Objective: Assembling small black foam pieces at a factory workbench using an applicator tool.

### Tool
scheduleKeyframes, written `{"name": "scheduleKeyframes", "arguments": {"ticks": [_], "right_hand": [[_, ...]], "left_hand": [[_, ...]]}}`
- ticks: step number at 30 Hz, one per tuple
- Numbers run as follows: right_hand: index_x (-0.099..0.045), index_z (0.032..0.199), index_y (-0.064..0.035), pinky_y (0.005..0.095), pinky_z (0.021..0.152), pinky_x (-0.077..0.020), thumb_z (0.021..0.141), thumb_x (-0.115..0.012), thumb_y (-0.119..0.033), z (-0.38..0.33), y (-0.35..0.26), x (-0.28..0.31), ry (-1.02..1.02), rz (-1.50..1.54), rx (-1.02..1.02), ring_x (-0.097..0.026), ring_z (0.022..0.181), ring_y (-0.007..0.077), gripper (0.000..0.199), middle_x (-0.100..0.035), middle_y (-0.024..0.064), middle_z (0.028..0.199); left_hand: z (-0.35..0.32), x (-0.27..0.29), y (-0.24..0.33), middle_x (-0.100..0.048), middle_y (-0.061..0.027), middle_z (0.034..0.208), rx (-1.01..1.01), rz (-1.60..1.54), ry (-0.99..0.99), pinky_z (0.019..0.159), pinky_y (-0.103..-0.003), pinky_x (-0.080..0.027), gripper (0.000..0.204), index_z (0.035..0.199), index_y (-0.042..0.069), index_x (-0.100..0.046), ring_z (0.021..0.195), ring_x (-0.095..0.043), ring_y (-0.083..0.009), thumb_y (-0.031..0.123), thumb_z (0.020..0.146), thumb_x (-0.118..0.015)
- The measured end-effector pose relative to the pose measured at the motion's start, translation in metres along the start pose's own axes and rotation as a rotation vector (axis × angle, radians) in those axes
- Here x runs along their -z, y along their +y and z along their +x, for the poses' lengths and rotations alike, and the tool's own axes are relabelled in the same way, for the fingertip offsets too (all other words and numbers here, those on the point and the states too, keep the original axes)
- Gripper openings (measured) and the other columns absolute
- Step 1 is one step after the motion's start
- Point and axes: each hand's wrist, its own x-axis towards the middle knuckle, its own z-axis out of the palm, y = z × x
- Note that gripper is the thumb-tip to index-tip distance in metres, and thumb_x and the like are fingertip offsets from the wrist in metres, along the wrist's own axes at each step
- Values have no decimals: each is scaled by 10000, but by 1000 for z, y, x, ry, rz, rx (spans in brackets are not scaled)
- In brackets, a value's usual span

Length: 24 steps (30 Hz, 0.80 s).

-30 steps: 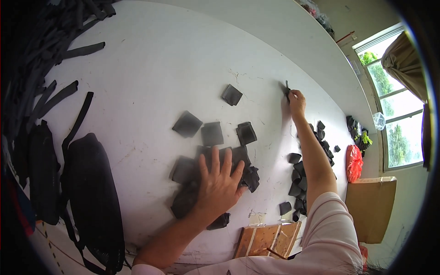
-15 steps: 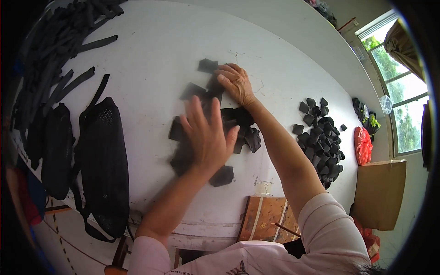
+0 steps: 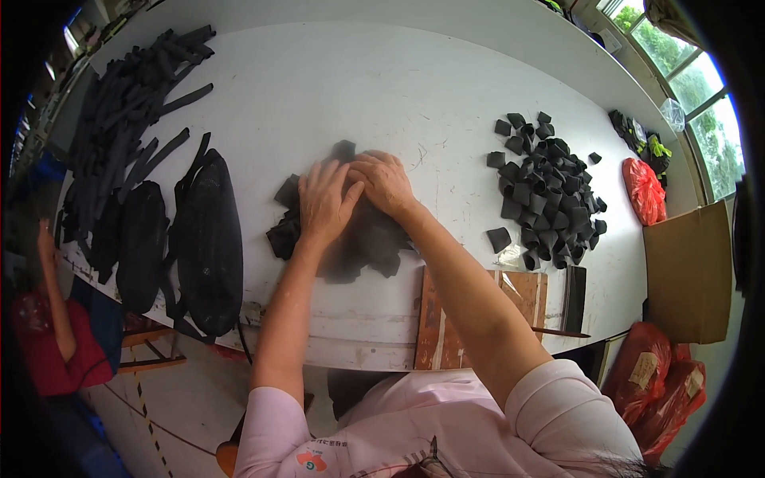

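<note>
Apparently to bunch black squarish fabric pieces (image 3: 373,245), rests spread left hand (image 3: 320,199), curved right hand (image 3: 384,183) atop; cannot tell latter's grip.

Beyond the black pieces (image 3: 373,239) at the middle, the table (image 3: 319,88) lies open; black bags (image 3: 209,247) block leftward, a black heap (image 3: 550,195) rightward.

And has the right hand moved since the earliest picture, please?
Yes: judged against the wooden board, the right hand has moved leftward and closer to it.
</note>
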Motion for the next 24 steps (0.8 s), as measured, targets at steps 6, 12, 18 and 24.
{"name": "scheduleKeyframes", "arguments": {"ticks": [6, 12, 18, 24], "right_hand": [[-606, 951, -98, 407, 828, -363, 791, -493, -197, -53, -34, 8, 22, -104, -14, -490, 1041, 248, 219, -592, 30, 1005], [-493, 1124, -52, 455, 888, -350, 771, -469, -107, -92, -52, 22, -93, 49, -21, -475, 1067, 286, 358, -576, 103, 1050], [-485, 1125, -28, 398, 878, -389, 778, -442, 39, -135, -72, 79, 316, 142, -16, -497, 1020, 313, 356, -562, 156, 1031], [-565, 921, -4, 353, 617, -454, 770, -530, 20, -223, -85, 124, 288, 407, -246, -563, 720, 308, 157, -565, 145, 816]], "left_hand": [[-42, 22, 22, -458, -132, 1250, 76, -25, -180, 989, -488, -201, 519, 1192, 62, -489, 1214, -329, -347, 456, 892, -336], [-71, 35, 47, -454, -152, 1244, 98, -26, -197, 988, -486, -192, 468, 1196, 33, -465, 1207, -328, -364, 375, 904, -334], [-83, 39, 61, -469, -171, 1208, 48, 20, -68, 973, -480, -209, 391, 1148, 17, -494, 1173, -358, -355, 295, 880, -430], [-35, 40, 105, -575, -139, 995, -78, -229, -15, 819, -371, -401, 321, 1044, -5, -551, 939, -496, -303, 135, 758, -585]]}}
